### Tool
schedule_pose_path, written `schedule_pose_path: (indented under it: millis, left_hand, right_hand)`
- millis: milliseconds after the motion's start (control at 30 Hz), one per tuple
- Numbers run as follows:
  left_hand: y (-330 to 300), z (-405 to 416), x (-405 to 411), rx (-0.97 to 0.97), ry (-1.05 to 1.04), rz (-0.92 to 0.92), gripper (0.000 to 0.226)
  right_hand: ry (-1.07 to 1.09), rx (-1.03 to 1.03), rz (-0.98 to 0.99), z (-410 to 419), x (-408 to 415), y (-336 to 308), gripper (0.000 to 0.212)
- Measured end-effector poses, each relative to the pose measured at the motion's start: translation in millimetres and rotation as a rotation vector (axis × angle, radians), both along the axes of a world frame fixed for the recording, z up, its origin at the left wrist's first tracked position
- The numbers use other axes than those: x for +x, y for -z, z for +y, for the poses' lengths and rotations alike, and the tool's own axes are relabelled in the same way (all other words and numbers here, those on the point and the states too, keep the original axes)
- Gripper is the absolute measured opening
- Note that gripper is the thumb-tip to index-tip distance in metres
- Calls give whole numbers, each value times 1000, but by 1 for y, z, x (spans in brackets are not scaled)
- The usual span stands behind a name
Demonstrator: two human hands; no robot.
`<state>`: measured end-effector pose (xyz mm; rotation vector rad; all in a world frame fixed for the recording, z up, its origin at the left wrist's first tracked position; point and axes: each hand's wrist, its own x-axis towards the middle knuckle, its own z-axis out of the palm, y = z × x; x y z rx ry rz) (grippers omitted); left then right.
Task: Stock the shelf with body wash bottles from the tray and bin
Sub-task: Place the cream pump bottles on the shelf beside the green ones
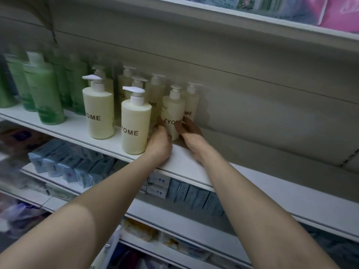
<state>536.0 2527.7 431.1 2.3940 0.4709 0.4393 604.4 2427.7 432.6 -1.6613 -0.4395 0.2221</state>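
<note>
green bottles (44, 94) blurred, rear pump bottles (155, 90) half-hidden

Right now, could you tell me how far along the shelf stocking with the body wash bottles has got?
Partly done: several pale yellow pump bottles already stand in rows on the white shelf, beside the green bottles. In hand: the left hand and right hand hold one more bottle upright at the row's right end. Left: bare shelf to its right; the tray and bin are out of view, so the remaining count is unknown.
</note>
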Motion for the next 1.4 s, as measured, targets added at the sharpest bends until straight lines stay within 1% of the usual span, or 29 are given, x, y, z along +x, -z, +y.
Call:
schedule_pose_path:
  millis: [100, 167, 233, 300, 400, 500, 667, 833, 933, 1100, 1300, 1400]
  left_hand:
    - [0, -1, -3, -11, 13, -7, 66]
    - [-3, -2, -8, -13, 27, -4, 73]
    - [-5, -2, -11, -17, 43, 7, 75]
    - [-5, -1, -16, -17, 65, 13, 68]
    - [-4, 0, -28, -22, 112, -13, 45]
    - [-3, 1, -49, -6, 192, -42, 49]
    - [4, 15, -93, -58, 264, -150, 54]
    - [17, 42, -150, -183, 249, -325, 41]
    - [30, 62, -184, -195, 222, -364, 34]
    - [69, 100, -229, -173, 166, -295, 34]
    - [139, 143, -280, -297, 39, -182, 31]
    - [181, 162, -304, -345, -20, -101, 32]
  right_hand:
    - [4, 23, 21, 2, -4, 0, 45]
    - [27, 10, 30, 4, -7, 3, 45]
    - [54, -21, 20, 6, -10, 6, 46]
    - [72, -54, 11, 5, -14, 7, 46]
    - [89, -128, 0, 3, -26, 8, 48]
    - [154, -164, -6, 1, -46, 6, 49]
    - [209, -97, -14, 6, -101, -5, 50]
    - [216, -68, -35, 28, -159, -6, 41]
    - [208, -81, -60, 48, -191, 4, 36]
    - [145, -111, -16, 82, -239, 43, 32]
    - [31, -173, 180, 123, -286, 131, 30]
    - [-6, -197, 279, 140, -305, 173, 34]
